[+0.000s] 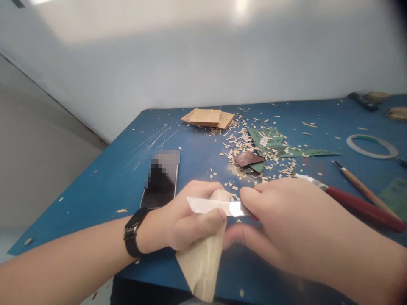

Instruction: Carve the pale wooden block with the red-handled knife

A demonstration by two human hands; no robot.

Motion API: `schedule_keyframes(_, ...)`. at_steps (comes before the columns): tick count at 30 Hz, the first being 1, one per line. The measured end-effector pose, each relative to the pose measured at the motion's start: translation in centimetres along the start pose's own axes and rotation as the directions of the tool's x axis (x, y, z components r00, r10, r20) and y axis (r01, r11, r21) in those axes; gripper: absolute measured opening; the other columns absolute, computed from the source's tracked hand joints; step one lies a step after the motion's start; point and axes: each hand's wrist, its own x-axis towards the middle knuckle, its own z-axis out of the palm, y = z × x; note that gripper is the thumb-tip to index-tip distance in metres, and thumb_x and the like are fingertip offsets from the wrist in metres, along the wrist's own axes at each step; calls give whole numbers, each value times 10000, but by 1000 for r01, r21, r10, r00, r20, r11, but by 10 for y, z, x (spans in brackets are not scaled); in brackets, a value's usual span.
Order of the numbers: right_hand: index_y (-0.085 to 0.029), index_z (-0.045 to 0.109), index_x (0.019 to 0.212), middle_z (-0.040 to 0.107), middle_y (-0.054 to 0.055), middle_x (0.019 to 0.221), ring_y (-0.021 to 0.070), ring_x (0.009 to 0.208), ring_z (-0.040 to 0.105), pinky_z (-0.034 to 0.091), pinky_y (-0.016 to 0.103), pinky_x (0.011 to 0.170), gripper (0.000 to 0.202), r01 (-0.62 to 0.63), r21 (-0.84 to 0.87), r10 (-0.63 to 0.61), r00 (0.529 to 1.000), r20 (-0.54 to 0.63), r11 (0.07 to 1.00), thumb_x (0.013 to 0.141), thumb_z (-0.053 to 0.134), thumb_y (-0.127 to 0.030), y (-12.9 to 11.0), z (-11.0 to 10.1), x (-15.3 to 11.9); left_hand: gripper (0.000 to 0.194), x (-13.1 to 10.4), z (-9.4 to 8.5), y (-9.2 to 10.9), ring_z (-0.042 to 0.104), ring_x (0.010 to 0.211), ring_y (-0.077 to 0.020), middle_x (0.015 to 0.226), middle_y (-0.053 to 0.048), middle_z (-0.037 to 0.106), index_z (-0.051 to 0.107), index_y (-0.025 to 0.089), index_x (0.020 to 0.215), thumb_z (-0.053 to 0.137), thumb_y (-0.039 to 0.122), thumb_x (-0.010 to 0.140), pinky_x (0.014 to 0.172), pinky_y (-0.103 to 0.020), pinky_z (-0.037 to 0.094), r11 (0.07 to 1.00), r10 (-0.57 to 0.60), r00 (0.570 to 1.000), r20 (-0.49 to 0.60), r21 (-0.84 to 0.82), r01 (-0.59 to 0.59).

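My left hand [193,220] is closed round a pale piece of wood [203,262], which hangs below the fist near the table's front edge. The left thumb lies against the wood beside the blade. In my right hand [273,220] is a knife [213,206], its flat blade pointing left across the top of the wood and over the left thumb. Most of the knife's handle is hidden inside the right fist; a bit of red shows beneath it.
On the blue table [104,186] lie a phone [162,182], stacked wooden boards [206,117], wood shavings [235,140], green sandpaper [270,142], a brown scrap [248,158], a tape roll [372,146], a red-handled tool [365,208] and a wooden-handled tool [362,185]. A wall stands behind.
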Motion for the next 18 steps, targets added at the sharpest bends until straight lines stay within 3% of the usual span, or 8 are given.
schedule_keyframes(3,-323,583,718,656,15,593,279,505,623,238,387,513,427,-69,-47,71,997,33,997,962,735,-639,-3,3,4,517,-1,2,-4,418,633,-142,736,8,521,539,205,859,559,663,1098,578,-300,350,999,-26,999,-23,-46,25)
schedule_keyframes(6,-326,545,683,635,24,579,279,505,604,241,385,514,431,-196,-28,197,979,48,980,888,745,-647,-7,5,6,536,-2,6,-5,394,590,-133,674,17,481,524,208,795,532,626,1129,552,-304,306,994,-49,995,-81,-99,41)
schedule_keyframes(10,-328,515,683,672,31,625,293,557,644,296,388,534,435,-311,14,307,944,125,950,905,708,-649,-13,5,5,551,-2,9,-5,422,586,-128,661,10,506,550,200,766,537,600,1146,551,-299,315,987,-64,992,-112,-157,46)
schedule_keyframes(13,-333,515,706,712,29,684,294,611,680,342,393,559,395,-369,9,362,917,167,929,931,697,-602,-16,4,5,566,-3,10,-11,440,571,-138,648,1,534,604,201,774,524,618,1149,537,-305,331,966,-142,983,-120,-235,111)
schedule_keyframes(18,-325,452,693,689,49,669,301,622,690,320,370,522,512,-462,-3,455,872,181,887,905,644,-749,-18,5,7,675,-5,10,-27,405,545,-148,599,0,482,505,221,696,317,654,1179,507,-311,329,968,-225,942,-250,-169,186)
